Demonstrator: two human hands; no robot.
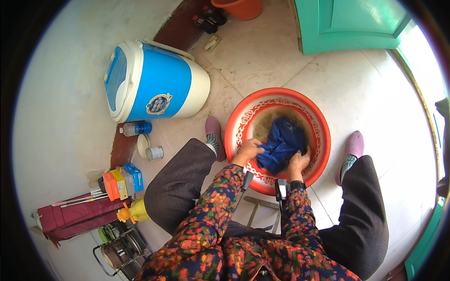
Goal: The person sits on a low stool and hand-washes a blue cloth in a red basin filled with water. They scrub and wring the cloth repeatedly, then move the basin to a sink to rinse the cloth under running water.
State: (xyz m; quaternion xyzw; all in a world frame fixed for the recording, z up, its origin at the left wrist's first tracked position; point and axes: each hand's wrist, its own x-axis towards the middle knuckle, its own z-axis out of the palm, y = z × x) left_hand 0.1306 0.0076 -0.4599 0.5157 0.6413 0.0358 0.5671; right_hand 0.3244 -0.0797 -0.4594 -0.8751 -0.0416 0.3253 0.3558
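A wet blue cloth [284, 140] lies bunched in a red-rimmed basin [277, 92] with a white patterned inner wall and some murky water. My left hand [249, 150] pinches the left edge of the cloth between thumb and fingers, over the near left side of the basin. On the near right side, my right hand [299, 162] grips the cloth's lower right part, and its thumb points away from me. Some of the cloth spreads flat between the two hands, and its far end rests in the water.
A blue and white small washing machine [165, 80] stands left. Near the wall are a plastic bottle [136, 128], a tin can [154, 153], several boxes [123, 181] and a yellow toy [137, 209]. An orange tub [242, 8] and a green door [351, 35] are beyond. My feet flank the basin.
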